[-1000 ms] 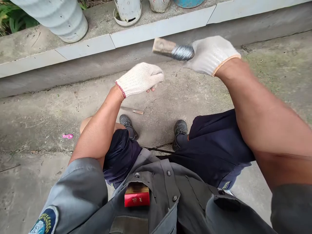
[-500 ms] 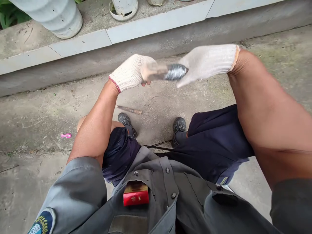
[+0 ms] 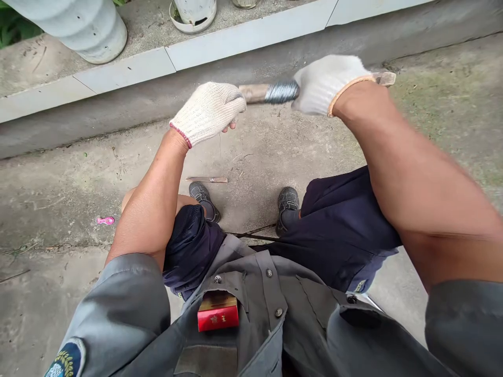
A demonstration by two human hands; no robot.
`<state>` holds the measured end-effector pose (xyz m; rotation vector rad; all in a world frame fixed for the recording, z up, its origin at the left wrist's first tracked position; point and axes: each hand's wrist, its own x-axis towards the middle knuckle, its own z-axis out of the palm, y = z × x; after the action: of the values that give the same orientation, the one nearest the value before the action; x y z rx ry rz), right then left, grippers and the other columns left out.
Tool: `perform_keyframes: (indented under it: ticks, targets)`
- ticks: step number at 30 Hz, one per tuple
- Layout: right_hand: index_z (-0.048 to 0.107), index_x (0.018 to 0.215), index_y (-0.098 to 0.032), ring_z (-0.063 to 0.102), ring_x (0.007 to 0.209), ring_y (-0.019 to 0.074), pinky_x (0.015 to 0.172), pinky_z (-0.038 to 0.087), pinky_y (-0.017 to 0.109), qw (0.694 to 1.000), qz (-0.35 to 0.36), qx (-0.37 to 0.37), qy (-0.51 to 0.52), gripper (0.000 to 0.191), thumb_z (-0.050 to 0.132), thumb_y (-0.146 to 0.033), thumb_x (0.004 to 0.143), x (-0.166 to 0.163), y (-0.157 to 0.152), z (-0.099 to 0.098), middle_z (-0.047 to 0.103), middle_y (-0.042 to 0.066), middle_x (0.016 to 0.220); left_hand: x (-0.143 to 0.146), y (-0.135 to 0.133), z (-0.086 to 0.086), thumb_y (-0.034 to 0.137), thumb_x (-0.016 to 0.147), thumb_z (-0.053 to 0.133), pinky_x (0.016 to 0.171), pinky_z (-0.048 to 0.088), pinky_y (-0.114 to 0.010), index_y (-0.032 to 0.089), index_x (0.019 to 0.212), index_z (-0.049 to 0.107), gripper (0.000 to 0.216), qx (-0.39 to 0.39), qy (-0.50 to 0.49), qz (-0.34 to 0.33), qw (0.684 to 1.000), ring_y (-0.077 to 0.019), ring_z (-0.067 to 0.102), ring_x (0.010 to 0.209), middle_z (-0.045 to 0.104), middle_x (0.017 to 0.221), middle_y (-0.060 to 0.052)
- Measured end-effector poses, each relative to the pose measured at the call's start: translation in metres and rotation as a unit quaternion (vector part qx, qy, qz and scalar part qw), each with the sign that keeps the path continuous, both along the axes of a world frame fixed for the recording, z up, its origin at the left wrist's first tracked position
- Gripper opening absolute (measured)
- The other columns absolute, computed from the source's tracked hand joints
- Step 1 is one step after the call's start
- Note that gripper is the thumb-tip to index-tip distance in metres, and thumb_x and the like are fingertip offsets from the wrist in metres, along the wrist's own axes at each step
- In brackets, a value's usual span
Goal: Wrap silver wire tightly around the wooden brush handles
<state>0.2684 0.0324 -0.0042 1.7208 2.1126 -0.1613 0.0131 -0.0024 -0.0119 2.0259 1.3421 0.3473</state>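
Brown wooden stick wound with shiny grey wire (image 3: 275, 92) runs through my white-gloved right grip (image 3: 329, 85), which clasps it, towards my closed left grip (image 3: 210, 112) (contents hidden). I judge it stiff, fairly light, coil slick; hold bare wood.

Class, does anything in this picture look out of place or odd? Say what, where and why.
Two things. A small pink object lies on the concrete ground, over to the left; its bright colour stands out against the grey. And bare fingertips show at the left hand, although a glove covers the rest of it.
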Motion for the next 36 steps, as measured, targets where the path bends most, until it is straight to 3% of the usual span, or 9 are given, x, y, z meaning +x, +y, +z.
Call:
perform_keyframes:
  ticks: [4, 7, 16, 22, 25, 28, 31, 34, 36]
  targets:
    - [0.073, 0.094, -0.014, 0.064, 0.078, 0.0201, 0.08, 0.051, 0.036, 0.985, 0.119, -0.127, 0.005, 0.019, 0.074, -0.032, 0.088, -0.006, -0.018, -0.001, 0.065, 0.008, 0.078, -0.001, 0.001, -0.002, 0.043, 0.096, 0.056, 0.07, 0.047, -0.037, 0.024, 0.081, 0.08, 0.033, 0.02, 0.038, -0.013, 0.999, -0.0257, 0.067, 0.077, 0.075, 0.075, -0.008]
    - [0.068, 0.085, -0.016, 0.047, 0.067, 0.0126, 0.072, 0.042, 0.031, 0.959, 0.191, -0.193, 0.085, 0.031, 0.08, -0.044, 0.089, 0.002, -0.022, 0.002, 0.053, 0.0, 0.068, -0.002, 0.0, -0.003, 0.046, 0.095, 0.059, 0.073, 0.047, -0.036, 0.025, 0.086, 0.081, 0.031, 0.0, 0.037, -0.032, 0.999, -0.0254, 0.066, 0.083, 0.074, 0.073, -0.006]
    - [0.074, 0.106, -0.02, 0.057, 0.068, 0.013, 0.063, 0.045, 0.024, 0.926, 0.019, -0.119, 0.358, 0.027, 0.072, -0.044, 0.094, 0.01, -0.019, 0.028, 0.076, 0.005, 0.091, 0.01, -0.005, 0.003, 0.051, 0.104, 0.052, 0.076, 0.05, -0.034, 0.022, 0.093, 0.078, 0.041, -0.009, -0.038, 0.021, 0.999, -0.0196, 0.067, 0.076, 0.077, 0.078, -0.006]
    - [0.074, 0.113, -0.018, 0.069, 0.093, 0.0248, 0.085, 0.056, 0.033, 0.98, -0.007, 0.069, 0.186, 0.033, 0.065, -0.047, 0.099, 0.003, -0.002, 0.014, 0.075, 0.014, 0.1, 0.009, -0.005, -0.004, 0.043, 0.101, 0.056, 0.076, 0.055, -0.036, 0.024, 0.097, 0.077, 0.029, 0.012, 0.019, -0.008, 1.0, -0.0251, 0.072, 0.079, 0.077, 0.081, -0.007]
    - [0.073, 0.126, -0.014, 0.071, 0.102, 0.0307, 0.094, 0.058, 0.046, 0.993, -0.025, 0.088, 0.081, 0.036, 0.063, -0.036, 0.099, 0.001, -0.001, 0.007, 0.075, 0.02, 0.112, 0.009, -0.008, -0.003, 0.042, 0.1, 0.057, 0.078, 0.055, -0.039, 0.024, 0.096, 0.079, 0.029, 0.009, 0.038, -0.023, 0.999, -0.0275, 0.073, 0.082, 0.077, 0.081, -0.007]
    - [0.074, 0.114, -0.013, 0.071, 0.101, 0.0322, 0.096, 0.055, 0.054, 0.999, -0.014, 0.038, 0.03, 0.025, 0.067, -0.021, 0.092, -0.004, -0.007, 0.003, 0.073, 0.019, 0.102, 0.008, -0.009, 0.002, 0.043, 0.102, 0.052, 0.085, 0.052, -0.039, 0.026, 0.096, 0.08, 0.034, 0.033, 0.069, -0.029, 0.997, -0.0273, 0.07, 0.091, 0.077, 0.082, -0.004]
    - [0.071, 0.09, -0.014, 0.065, 0.082, 0.0232, 0.087, 0.052, 0.043, 0.996, 0.069, -0.05, 0.029, 0.01, 0.075, -0.019, 0.082, -0.004, -0.013, -0.003, 0.064, 0.009, 0.077, 0.005, -0.006, 0.007, 0.044, 0.103, 0.047, 0.095, 0.049, -0.038, 0.029, 0.1, 0.081, 0.037, 0.073, 0.093, -0.027, 0.993, -0.0235, 0.065, 0.096, 0.079, 0.084, 0.001]
    - [0.067, 0.08, -0.016, 0.047, 0.063, 0.0115, 0.069, 0.04, 0.029, 0.971, 0.177, -0.133, 0.09, 0.023, 0.083, -0.033, 0.083, 0.003, -0.016, -0.005, 0.055, -0.001, 0.065, 0.003, -0.003, 0.006, 0.052, 0.098, 0.051, 0.094, 0.052, -0.042, 0.032, 0.1, 0.084, 0.039, 0.042, 0.091, -0.011, 0.995, -0.0301, 0.068, 0.104, 0.081, 0.083, -0.002]
    - [0.068, 0.084, -0.017, 0.04, 0.059, 0.0076, 0.063, 0.034, 0.025, 0.956, 0.168, -0.164, 0.174, 0.031, 0.085, -0.042, 0.084, 0.009, -0.017, 0.001, 0.051, -0.005, 0.063, 0.003, -0.003, 0.005, 0.059, 0.093, 0.058, 0.089, 0.056, -0.042, 0.035, 0.104, 0.085, 0.038, -0.003, 0.062, -0.008, 0.998, -0.0325, 0.071, 0.105, 0.082, 0.085, -0.002]
